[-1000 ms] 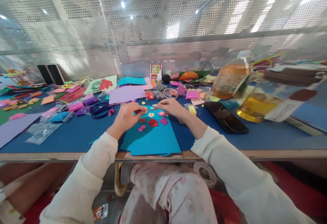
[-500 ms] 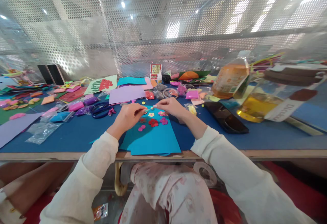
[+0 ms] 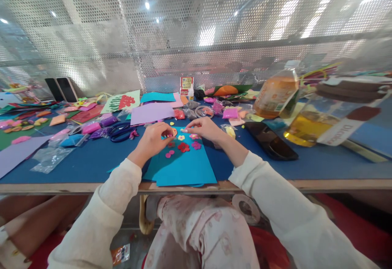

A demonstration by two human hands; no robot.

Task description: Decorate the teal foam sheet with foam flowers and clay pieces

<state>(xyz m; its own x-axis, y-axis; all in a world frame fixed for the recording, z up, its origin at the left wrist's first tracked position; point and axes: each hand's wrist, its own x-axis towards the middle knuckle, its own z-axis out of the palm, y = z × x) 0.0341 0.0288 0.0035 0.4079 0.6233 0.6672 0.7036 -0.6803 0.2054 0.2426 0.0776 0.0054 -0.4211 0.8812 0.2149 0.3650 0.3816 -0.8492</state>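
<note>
- While both hands hover at the top of the blue sheets (image 3: 186, 173), the left hand (image 3: 154, 138) now shows more of the round piece (image 3: 174, 131), its pale, dotted face plainer than half a second ago.
- Left thumb and forefinger are curled nearly together, pinching that piece by its edge.
- Right hand (image 3: 205, 129) has thumb and forefinger drawn close together beside the piece; whether they grip anything tiny, I cannot tell.
- Flowers on the sheets match the earlier frame: yellow flower (image 3: 181, 137), pink flower (image 3: 194, 136), red flower (image 3: 183, 147) and purple flower (image 3: 196, 145), with magenta bits (image 3: 169, 153) lower left.
- One knee in pale trousers (image 3: 226, 232) has shifted slightly.
- Left of the hands lie scissors (image 3: 121, 132), clay packs (image 3: 91, 127) and a clear bag (image 3: 50, 158).
- Just beyond the hands, a lilac sheet (image 3: 151, 113) and a glue bottle (image 3: 191, 93).
- Near the right wrist, a yellow pack (image 3: 229, 131); farther right, a phone (image 3: 271, 140), a drink bottle (image 3: 277, 91) and a jug (image 3: 301, 128), which crowd that side.
- Blue covers the table (image 3: 101, 162), edged in bare wood.
- Behind it rises a perforated metal screen (image 3: 171, 28), dotted with bright reflections.
- On the floor, a wrapper (image 3: 121, 254).
</note>
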